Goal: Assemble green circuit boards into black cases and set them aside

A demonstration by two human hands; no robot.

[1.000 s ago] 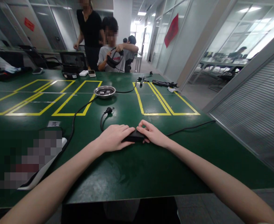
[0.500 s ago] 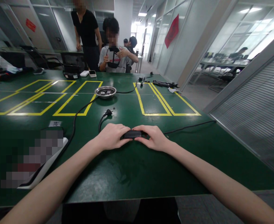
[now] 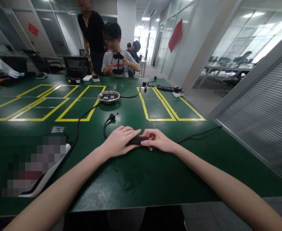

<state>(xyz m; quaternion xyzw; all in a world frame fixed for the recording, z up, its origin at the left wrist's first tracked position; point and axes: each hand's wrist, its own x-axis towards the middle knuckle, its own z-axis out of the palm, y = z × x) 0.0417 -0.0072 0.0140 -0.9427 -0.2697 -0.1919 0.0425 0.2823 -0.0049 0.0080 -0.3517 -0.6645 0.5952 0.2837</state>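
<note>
A small black power adapter [image 3: 136, 140] lies on the green table [image 3: 136, 179], mostly covered by my hands. My left hand [image 3: 119, 141] rests over its left end with fingers curled along the top. My right hand [image 3: 159, 140] grips its right end with thumb and fingers pinched. A black cable [image 3: 198, 132] runs from the adapter to the right. Another black cord with a plug [image 3: 111, 117] curls just beyond my left hand.
A metal dish [image 3: 108, 96] with small parts sits further back among yellow taped rectangles [image 3: 78, 106]. A white power strip [image 3: 47, 175] lies at the near left. Black tools [image 3: 167, 87] rest at the far right. Two people [image 3: 117, 57] are at the table's far end.
My hands have closed in further over the adapter, right fingers now pinching its end. The seated person lowered the black headset to chest height.
</note>
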